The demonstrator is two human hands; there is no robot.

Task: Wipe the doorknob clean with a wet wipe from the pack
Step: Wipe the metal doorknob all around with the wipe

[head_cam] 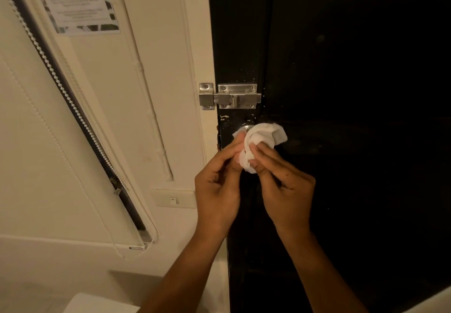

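Note:
A crumpled white wet wipe (262,139) is held up in front of the black door (353,93). My left hand (218,183) pinches its left side and my right hand (284,183) grips its lower right part. Just above the wipe, a small sliver of the silver doorknob (247,128) shows; the wipe and my fingers hide the rest of it. I cannot tell whether the wipe touches the knob. The pack of wipes is not in sight.
A steel slide bolt (230,96) sits above the knob, bridging door and cream frame (195,68). A light switch (173,199) is on the wall at left, beside a window blind (36,117) with a bead cord. A printed notice (78,0) hangs top left.

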